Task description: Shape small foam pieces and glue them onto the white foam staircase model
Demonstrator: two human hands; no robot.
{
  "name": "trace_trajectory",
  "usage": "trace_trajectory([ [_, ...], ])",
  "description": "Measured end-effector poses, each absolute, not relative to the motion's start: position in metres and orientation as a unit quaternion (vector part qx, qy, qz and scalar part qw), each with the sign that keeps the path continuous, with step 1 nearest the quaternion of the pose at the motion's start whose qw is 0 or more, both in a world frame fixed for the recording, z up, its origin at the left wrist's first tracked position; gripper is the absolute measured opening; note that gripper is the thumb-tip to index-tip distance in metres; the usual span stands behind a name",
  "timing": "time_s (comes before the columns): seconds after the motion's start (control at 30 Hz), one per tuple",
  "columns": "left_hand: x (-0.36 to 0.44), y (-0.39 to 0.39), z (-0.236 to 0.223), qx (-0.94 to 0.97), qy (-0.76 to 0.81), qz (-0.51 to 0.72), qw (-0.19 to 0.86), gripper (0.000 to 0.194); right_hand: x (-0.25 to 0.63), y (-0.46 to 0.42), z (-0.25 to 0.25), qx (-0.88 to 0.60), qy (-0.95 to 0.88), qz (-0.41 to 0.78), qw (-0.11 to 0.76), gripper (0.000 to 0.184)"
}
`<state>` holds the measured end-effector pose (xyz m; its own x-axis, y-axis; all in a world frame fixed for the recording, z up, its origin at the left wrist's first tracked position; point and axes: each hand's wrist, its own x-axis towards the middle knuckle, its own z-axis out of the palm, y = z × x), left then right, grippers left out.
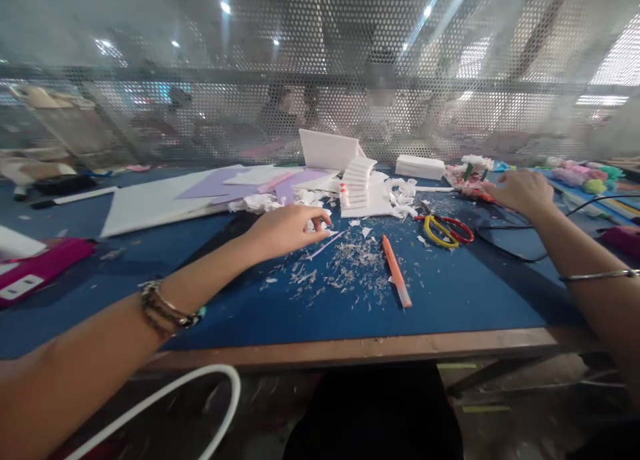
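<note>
My left hand (287,231) hovers over the blue table top, its fingers loosely curled, with a gap between thumb and forefinger and nothing plainly held. Just under its fingertips lie a thin purple strip (326,245) and many small shavings (350,263). Farther right, my right hand (525,192) reaches to a red and pink craft piece (467,180) with white and green bits. Its fingers are bent down at that piece's edge; what they pinch is hidden. Scissors with yellow and red handles (443,230) lie between the hands, near an orange marker (396,271).
Behind the hands are white foam pieces (327,150), a white block (420,167), purple sheets (210,183) and a large white board (145,203). Coloured pompoms (583,172) and a black cable (520,228) lie right. A magenta object (47,270) sits left. Perforated metal mesh (320,60) closes the back.
</note>
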<state>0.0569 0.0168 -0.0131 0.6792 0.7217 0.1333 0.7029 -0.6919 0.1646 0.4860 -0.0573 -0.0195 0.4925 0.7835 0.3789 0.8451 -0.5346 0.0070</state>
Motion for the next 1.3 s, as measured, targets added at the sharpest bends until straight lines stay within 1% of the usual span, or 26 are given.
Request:
trace_trajectory([
  [0.1, 0.063, 0.020, -0.020, 0.921, 0.383, 0.070, -0.029, 0.029, 0.439, -0.056, -0.004, -0.811, -0.553, -0.169, 0.092, 0.049],
  [0.17, 0.063, 0.027, -0.021, 0.921, 0.376, 0.055, -0.085, 0.030, 0.402, -0.055, 0.000, -0.765, -0.618, -0.158, 0.086, 0.036],
  [0.23, 0.061, 0.037, -0.022, 0.924, 0.364, 0.035, -0.117, 0.035, 0.367, -0.055, -0.002, -0.708, -0.685, -0.151, 0.083, 0.029],
  [0.33, 0.057, 0.052, -0.027, 0.921, 0.363, 0.038, -0.138, 0.042, 0.327, -0.058, -0.015, -0.643, -0.745, -0.155, 0.090, 0.028],
  [0.43, 0.055, 0.062, -0.031, 0.915, 0.382, 0.036, -0.124, 0.042, 0.308, -0.064, -0.030, -0.567, -0.805, -0.152, 0.080, 0.029],
  [0.5, 0.053, 0.066, -0.031, 0.911, 0.397, 0.028, -0.108, 0.038, 0.305, -0.067, -0.036, -0.478, -0.865, -0.142, 0.063, 0.040],
  [0.53, 0.051, 0.067, -0.030, 0.909, 0.404, 0.026, -0.102, 0.036, 0.305, -0.067, -0.038, -0.440, -0.887, -0.126, 0.057, 0.046],
  [0.6, 0.049, 0.068, -0.028, 0.905, 0.414, 0.026, -0.091, 0.034, 0.306, -0.068, -0.038, -0.399, -0.912, -0.075, 0.062, 0.051],
  [0.73, 0.046, 0.064, -0.027, 0.900, 0.428, 0.032, -0.073, 0.042, 0.309, -0.069, -0.036, -0.338, -0.932, 0.057, 0.116, 0.048],
  [0.83, 0.046, 0.064, -0.029, 0.889, 0.451, 0.035, -0.076, 0.048, 0.310, -0.070, -0.036, -0.302, -0.938, 0.107, 0.129, 0.044],
  [0.97, 0.046, 0.066, -0.033, 0.880, 0.468, 0.037, -0.079, 0.048, 0.311, -0.071, -0.038, -0.300, -0.944, 0.101, 0.098, 0.037],
  [1.13, 0.048, 0.064, -0.034, 0.883, 0.460, 0.046, -0.079, 0.035, 0.312, -0.071, -0.039, -0.311, -0.946, 0.053, 0.073, 0.024],
  [1.23, 0.047, 0.065, -0.035, 0.886, 0.452, 0.060, -0.084, 0.029, 0.316, -0.069, -0.041, -0.339, -0.938, 0.006, 0.072, 0.023],
  [1.3, 0.044, 0.067, -0.035, 0.892, 0.438, 0.073, -0.082, 0.029, 0.318, -0.068, -0.042, -0.381, -0.921, -0.032, 0.078, 0.024],
])
